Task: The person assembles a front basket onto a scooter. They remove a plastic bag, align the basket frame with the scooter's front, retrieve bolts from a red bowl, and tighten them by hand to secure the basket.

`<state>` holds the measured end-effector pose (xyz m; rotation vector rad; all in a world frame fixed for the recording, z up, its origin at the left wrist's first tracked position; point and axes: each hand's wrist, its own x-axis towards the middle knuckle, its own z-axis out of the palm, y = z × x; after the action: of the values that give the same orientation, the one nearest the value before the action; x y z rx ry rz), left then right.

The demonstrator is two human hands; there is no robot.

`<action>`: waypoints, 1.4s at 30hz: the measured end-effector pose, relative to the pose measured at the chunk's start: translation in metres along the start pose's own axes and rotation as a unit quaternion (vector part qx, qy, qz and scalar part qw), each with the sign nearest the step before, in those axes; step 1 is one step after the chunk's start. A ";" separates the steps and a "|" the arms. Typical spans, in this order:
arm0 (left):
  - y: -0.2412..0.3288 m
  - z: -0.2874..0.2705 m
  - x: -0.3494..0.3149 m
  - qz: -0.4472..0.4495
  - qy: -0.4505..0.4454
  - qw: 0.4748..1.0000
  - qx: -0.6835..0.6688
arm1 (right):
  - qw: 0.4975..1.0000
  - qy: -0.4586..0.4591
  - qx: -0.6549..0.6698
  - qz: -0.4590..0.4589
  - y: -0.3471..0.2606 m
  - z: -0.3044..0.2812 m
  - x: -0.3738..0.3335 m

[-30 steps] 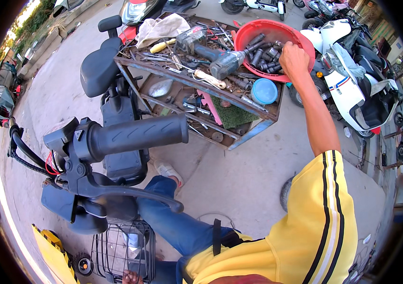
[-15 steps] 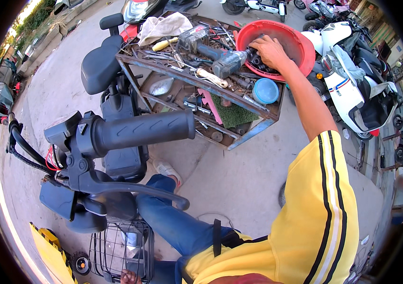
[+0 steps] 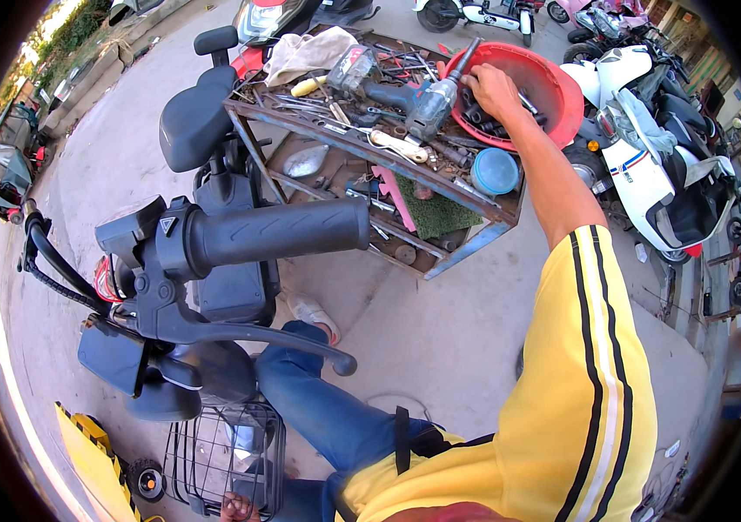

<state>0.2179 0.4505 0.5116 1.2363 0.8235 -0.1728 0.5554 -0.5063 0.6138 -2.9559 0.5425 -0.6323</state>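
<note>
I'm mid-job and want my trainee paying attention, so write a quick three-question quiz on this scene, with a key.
1. Which hand is at the red bowl?
2. True or false: a pale cloth lies on top of the cart.
3. The green mat is on: a) the bike seat; b) the cart's lower shelf; c) the ground.

Key: 1. The right hand. 2. True. 3. b.

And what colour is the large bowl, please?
The large bowl is red; the head view shows it.
</note>
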 end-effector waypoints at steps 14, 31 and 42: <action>-0.019 -0.039 0.023 -0.100 -0.112 0.988 -0.042 | 0.971 -0.196 -0.057 -0.122 0.040 -0.049 -0.022; -0.010 -0.042 0.025 -0.112 -0.104 0.988 -0.002 | 0.983 -0.172 -0.042 0.037 0.033 -0.036 -0.024; -0.013 -0.032 0.022 -0.101 -0.086 0.990 -0.041 | 0.900 -0.119 0.383 0.167 0.064 -0.062 -0.039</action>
<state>0.2116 0.4809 0.4854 1.0449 0.7959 -0.4015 0.4764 -0.5522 0.6465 -2.0903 0.5833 -0.3262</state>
